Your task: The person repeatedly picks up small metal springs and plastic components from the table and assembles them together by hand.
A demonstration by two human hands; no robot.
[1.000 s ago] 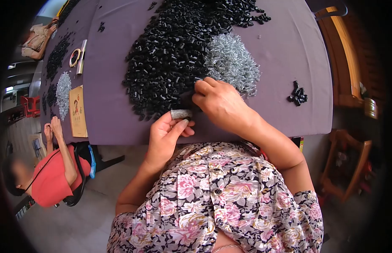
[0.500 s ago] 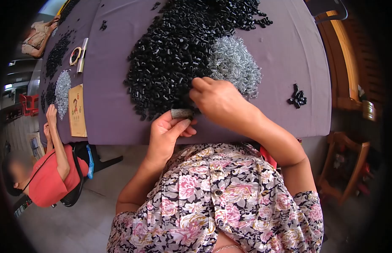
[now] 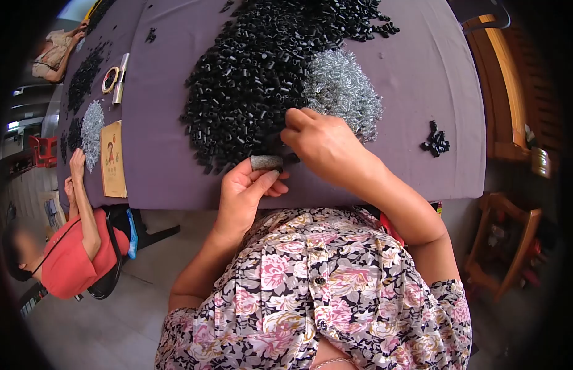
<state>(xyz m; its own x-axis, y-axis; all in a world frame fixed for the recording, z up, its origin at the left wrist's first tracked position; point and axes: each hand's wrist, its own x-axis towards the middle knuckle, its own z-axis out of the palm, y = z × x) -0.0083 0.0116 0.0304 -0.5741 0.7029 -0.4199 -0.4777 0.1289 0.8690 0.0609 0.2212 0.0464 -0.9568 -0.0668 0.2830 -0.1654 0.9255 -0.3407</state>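
Note:
My left hand (image 3: 248, 188) is closed in a pinch at the near edge of the black pile, with a grey wrap (image 3: 266, 162) round its index finger. What lies between thumb and finger is too small and covered to make out. My right hand (image 3: 323, 139) hovers just beside it, thumb and fingers pressed together, its fingertips hiding anything held. Beyond both hands spreads a large heap of short black plastic tubes (image 3: 243, 92). A mound of small shiny silver metal pieces (image 3: 345, 86) adjoins the heap on its right, just past my right hand.
A small cluster of black tubes (image 3: 435, 140) lies at the right of the purple-grey tablecloth (image 3: 416, 74). To the left are a yellow booklet (image 3: 113, 160), a tape roll (image 3: 110, 80) and another silver pile (image 3: 92, 132). A co-worker in a red top (image 3: 76, 253) works there; another person sits farther back.
My right hand has shifted slightly to the right, its fingers still pinched. My left hand stays almost in place, the wrapped finger turned a little.

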